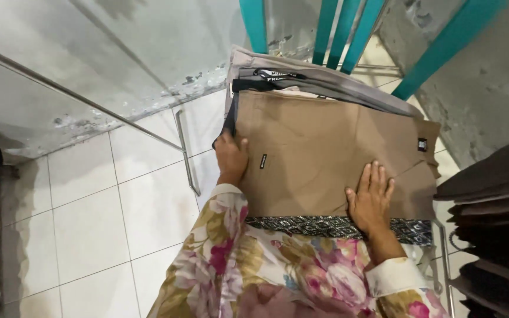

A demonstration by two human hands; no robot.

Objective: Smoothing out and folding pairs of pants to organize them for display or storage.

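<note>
Head view showed a tan garment (319, 153) lying folded atop a stack of grey clothes (325, 79) on a stand above the tiled floor (101, 224). The left hand (231, 156) curled its fingers over the garment's left edge, gripping it. The right hand (370, 197) lay flat and spread on the cloth near the patterned band (301, 224), holding nothing. This looked like the smoothing stage of a fold. Any further fold would call for a firm grip on one edge while the flat palm pinned the cloth.
</note>
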